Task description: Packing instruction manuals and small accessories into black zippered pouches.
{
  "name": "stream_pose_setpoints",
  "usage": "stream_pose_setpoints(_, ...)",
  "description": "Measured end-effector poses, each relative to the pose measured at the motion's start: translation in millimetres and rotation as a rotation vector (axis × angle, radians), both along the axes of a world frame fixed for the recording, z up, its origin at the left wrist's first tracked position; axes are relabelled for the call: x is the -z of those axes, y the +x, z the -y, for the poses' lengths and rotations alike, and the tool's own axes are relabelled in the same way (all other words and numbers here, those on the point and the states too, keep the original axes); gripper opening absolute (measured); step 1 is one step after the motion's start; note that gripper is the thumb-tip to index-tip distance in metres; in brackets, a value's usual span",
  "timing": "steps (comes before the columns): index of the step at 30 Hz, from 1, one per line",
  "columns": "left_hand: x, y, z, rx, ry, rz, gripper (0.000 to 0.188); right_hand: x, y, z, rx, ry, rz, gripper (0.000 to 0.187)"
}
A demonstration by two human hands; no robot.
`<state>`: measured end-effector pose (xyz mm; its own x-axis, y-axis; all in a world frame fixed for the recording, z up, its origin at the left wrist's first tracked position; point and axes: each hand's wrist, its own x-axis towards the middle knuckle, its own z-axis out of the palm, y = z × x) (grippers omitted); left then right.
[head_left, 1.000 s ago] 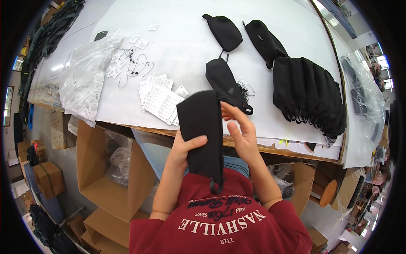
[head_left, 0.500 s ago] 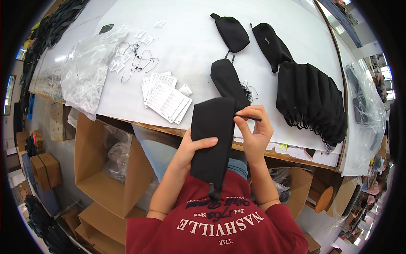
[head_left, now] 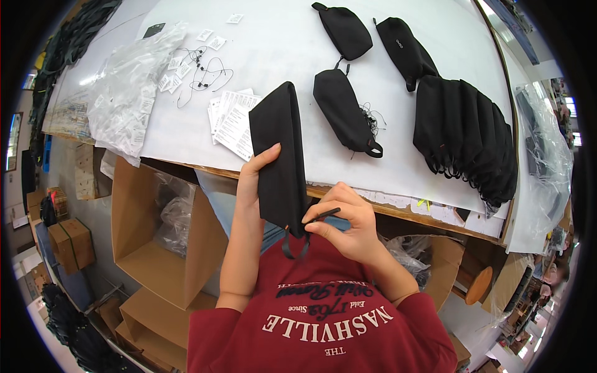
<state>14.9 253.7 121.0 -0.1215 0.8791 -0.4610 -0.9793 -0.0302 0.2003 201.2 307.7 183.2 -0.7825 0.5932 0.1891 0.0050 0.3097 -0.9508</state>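
A flat black fabric pouch [head_left: 277,161] is held upright over the table's front edge, with a short loop of strap at its lower end. My left hand [head_left: 252,180] is closed round its left side, thumb lying across the front. At the pouch's lower right edge, my right hand [head_left: 348,221] pinches a thin black zipper pull [head_left: 324,214] between thumb and fingers. Just beyond, another black pouch [head_left: 342,112] lies on the table beside a small tangle of black cords [head_left: 372,121]. Whether the zipper's opening is closed cannot be seen.
Two more black pouches [head_left: 345,32] [head_left: 404,50] lie at the back, and a row of several [head_left: 463,130] at the right. Printed cards [head_left: 233,127], loose tags with black strings [head_left: 202,71] and a clear plastic bag [head_left: 127,93] are at left. Cardboard boxes [head_left: 155,248] stand below.
My right hand has moved with the zipper pull from the pouch's upper right down to its lower end. My left hand has raised the pouch and shifted it left, over part of the cards.
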Motion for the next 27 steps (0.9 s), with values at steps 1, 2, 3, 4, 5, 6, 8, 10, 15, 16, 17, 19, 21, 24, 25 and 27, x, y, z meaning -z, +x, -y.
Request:
stream_pose_setpoints(1, -1.3, 1.0, -0.4, 0.002, -0.001, 0.003, 0.023, -0.4, 1.1, 0.7, -0.015, -0.012, 0.018, 0.014)
stream_pose_setpoints(2, -4.6, 2.2, -1.4, -0.015, -0.028, -0.038, 0.022, 0.3, 2.3, -0.4, -0.014, -0.012, 0.020, 0.014)
stream_pose_setpoints(3, -8.1, 3.5, -2.8, -0.032, -0.054, -0.079, 0.022, 1.3, 3.8, -2.9, 0.034, 0.055, 0.028, 0.018)
stream_pose_setpoints(4, -9.6, 3.5, -3.2, -0.037, -0.055, -0.081, 0.022, 3.0, 4.1, -4.5, 0.075, 0.119, 0.030, 0.022)
stream_pose_setpoints(5, -11.2, 3.6, -4.2, -0.099, -0.149, -0.269, 0.028, 1.5, 4.2, -5.6, 0.178, 0.209, 0.073, 0.030)
stream_pose_setpoints(6, -13.9, 3.5, -4.7, -0.164, -0.245, -0.458, 0.036, -1.9, 4.1, -7.1, 0.279, 0.298, 0.113, 0.038)
stream_pose_setpoints(8, -23.8, 10.6, -4.2, -0.166, -0.217, -0.477, 0.040, -13.4, 5.0, -10.3, 0.244, 0.392, 0.167, 0.056)
stream_pose_setpoints(10, -30.2, 19.2, -2.8, -0.156, -0.165, -0.435, 0.040, -21.6, -1.8, -8.8, -0.011, 0.689, 0.392, 0.065)
stream_pose_setpoints(15, -35.4, 29.8, 12.0, -0.002, -0.009, -0.252, 0.038, 2.8, 4.3, -27.1, 0.039, 0.711, 0.280, 0.076)
stream_pose_setpoints(16, -34.5, 27.3, 15.9, -0.015, -0.010, -0.257, 0.038, 0.6, 5.9, -30.5, 0.029, 0.713, 0.270, 0.076)
stream_pose_setpoints(17, -30.6, 25.4, 19.0, -0.063, -0.031, -0.436, 0.040, -1.3, 8.1, -33.8, 0.047, 0.520, 0.182, 0.075)
stream_pose_setpoints(19, -21.2, 23.2, 18.1, -0.223, -0.125, -0.975, 0.054, -5.4, 7.3, -35.6, 0.136, 0.306, -0.019, 0.066)
stream_pose_setpoints(21, -18.1, 6.7, 19.3, -0.227, -0.084, -1.278, 0.059, -2.1, 16.4, -42.0, 0.067, 0.250, -0.029, 0.063)
stream_pose_setpoints(24, -26.7, -2.5, 18.0, -0.170, 0.126, -1.451, 0.063, -4.9, 28.8, -42.6, 0.044, 0.159, -0.028, 0.056)
stream_pose_setpoints(25, -27.5, -4.4, 21.4, -0.069, 0.117, -1.411, 0.057, -7.6, 33.5, -41.8, 0.052, 0.090, -0.010, 0.052)
stream_pose_setpoints(27, -32.7, -2.8, 24.7, -0.066, 0.068, -1.392, 0.042, -8.8, 36.9, -43.4, 0.059, -0.009, 0.013, 0.045)
